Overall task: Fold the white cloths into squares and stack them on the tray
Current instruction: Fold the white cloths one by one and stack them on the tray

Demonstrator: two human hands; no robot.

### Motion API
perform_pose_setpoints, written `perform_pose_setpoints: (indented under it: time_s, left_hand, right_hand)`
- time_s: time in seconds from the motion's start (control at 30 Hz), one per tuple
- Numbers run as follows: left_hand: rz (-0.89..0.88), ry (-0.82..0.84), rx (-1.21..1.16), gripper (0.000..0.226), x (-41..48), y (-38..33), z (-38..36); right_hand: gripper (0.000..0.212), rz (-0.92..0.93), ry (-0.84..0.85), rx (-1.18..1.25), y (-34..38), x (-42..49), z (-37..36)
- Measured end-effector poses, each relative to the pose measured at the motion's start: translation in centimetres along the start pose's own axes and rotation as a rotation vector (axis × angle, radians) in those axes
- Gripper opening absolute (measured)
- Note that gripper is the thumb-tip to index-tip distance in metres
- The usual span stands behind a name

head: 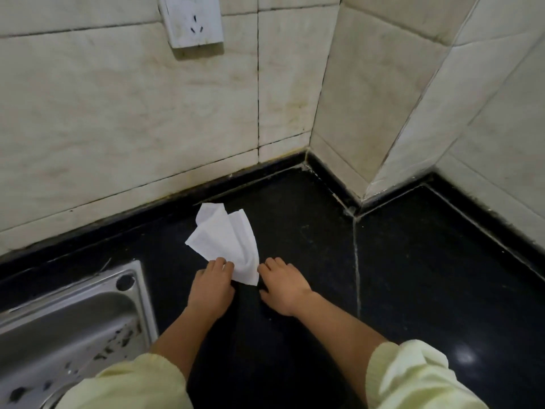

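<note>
A crumpled white cloth (225, 243) lies on the black countertop (413, 276), partly folded over itself with its far corners raised. My left hand (211, 286) holds the cloth's near left edge, its fingers curled on the fabric. At the cloth's near right corner, the fingertips of my right hand (283, 286) touch the fabric edge; whether they pinch it is hidden by the knuckles. No tray is in view.
A steel sink (67, 320) with dark debris in its basin sits at the lower left. Tiled walls (147, 113) enclose the counter at the back and right, forming a corner. A wall socket (193, 20) hangs above.
</note>
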State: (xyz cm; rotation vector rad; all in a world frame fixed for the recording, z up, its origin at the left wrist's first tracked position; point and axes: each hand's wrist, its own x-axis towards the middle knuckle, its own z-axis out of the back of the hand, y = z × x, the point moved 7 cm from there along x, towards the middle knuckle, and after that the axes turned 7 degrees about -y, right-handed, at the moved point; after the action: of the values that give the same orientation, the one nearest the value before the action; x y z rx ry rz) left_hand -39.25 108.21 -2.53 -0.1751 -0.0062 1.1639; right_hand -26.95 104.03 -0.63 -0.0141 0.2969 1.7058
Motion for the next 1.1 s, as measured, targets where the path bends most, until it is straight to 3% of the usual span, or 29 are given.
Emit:
perform_pose_setpoints:
  time_s: [0.23, 0.43, 0.5, 0.63, 0.73, 0.87, 1.0, 1.1]
  left_hand:
    - [-0.176, -0.010, 0.029, 0.034, 1.4, 1.5, -1.0]
    - [-0.190, -0.028, 0.009, 0.028, 2.0, 2.1, -1.5]
    - [-0.185, -0.038, 0.005, 0.027, 2.1, 1.9, -1.4]
    - [-0.136, -0.047, 0.040, 0.019, 2.3, 1.8, -1.3]
    - [-0.107, -0.074, 0.034, 0.012, 2.2, 1.4, -0.7]
    - [-0.131, -0.180, -0.040, 0.008, 2.2, -0.3, 1.9]
    - [-0.134, -0.293, -0.195, 0.007, 1.5, -3.4, 5.2]
    - [-0.123, -0.319, -0.285, 0.014, 1.0, -6.3, 7.0]
  right_hand:
    - [0.038, 0.064, -0.029, -0.090, 1.4, 2.6, -2.2]
    - [0.029, 0.162, -0.082, -0.177, 1.7, 4.2, -3.1]
    - [0.025, 0.103, -0.096, -0.058, 1.3, 4.4, -2.6]
    - [0.013, -0.160, -0.161, 0.416, -0.4, 4.0, -0.9]
    - [0.017, -0.311, -0.163, 0.694, -1.7, 3.2, -0.1]
    - [0.014, -0.398, -0.237, 0.879, -3.7, 1.9, 2.6]
    - [0.030, -0.449, -0.369, 1.056, -7.0, -1.2, 5.7]
    - [0.021, -0.483, -0.462, 1.154, -9.7, -4.3, 8.0]
